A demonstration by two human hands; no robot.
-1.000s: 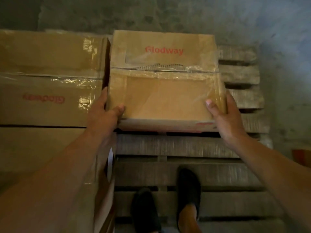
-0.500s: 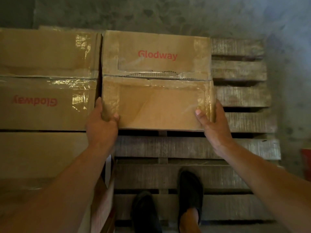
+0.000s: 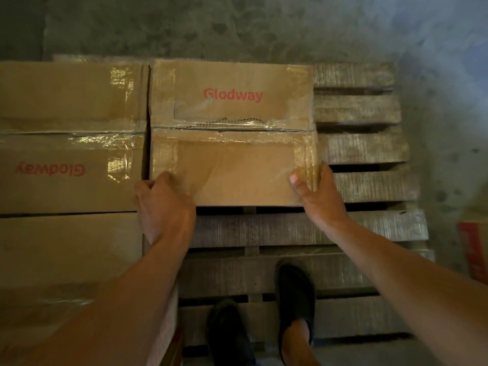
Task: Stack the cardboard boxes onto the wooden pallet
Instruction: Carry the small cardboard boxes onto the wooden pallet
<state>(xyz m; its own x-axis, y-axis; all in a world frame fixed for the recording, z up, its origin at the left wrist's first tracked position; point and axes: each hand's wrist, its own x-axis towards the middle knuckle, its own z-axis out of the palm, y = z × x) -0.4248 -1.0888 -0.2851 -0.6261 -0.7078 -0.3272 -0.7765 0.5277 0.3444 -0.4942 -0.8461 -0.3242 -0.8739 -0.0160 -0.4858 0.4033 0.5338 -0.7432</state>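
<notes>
A taped cardboard box (image 3: 232,143) with red "Glodway" print lies flat on the wooden pallet (image 3: 364,146), pressed against a larger box (image 3: 71,138) to its left. My left hand (image 3: 161,204) rests curled on the box's near left corner. At the near right corner my right hand (image 3: 317,191) grips the box, thumb on top and fingers down the side. Another box (image 3: 68,249) sits on the pallet at the near left, under my left forearm.
My two feet in dark shoes (image 3: 295,294) stand on the pallet's near slats. Bare slats show to the right of the box and in front of it. Concrete floor (image 3: 237,27) surrounds the pallet. A red and brown carton (image 3: 472,249) sits at the right edge.
The box has come down onto the pallet slats and slid left against the neighbouring box. My left hand moved from the box's side to its near left corner.
</notes>
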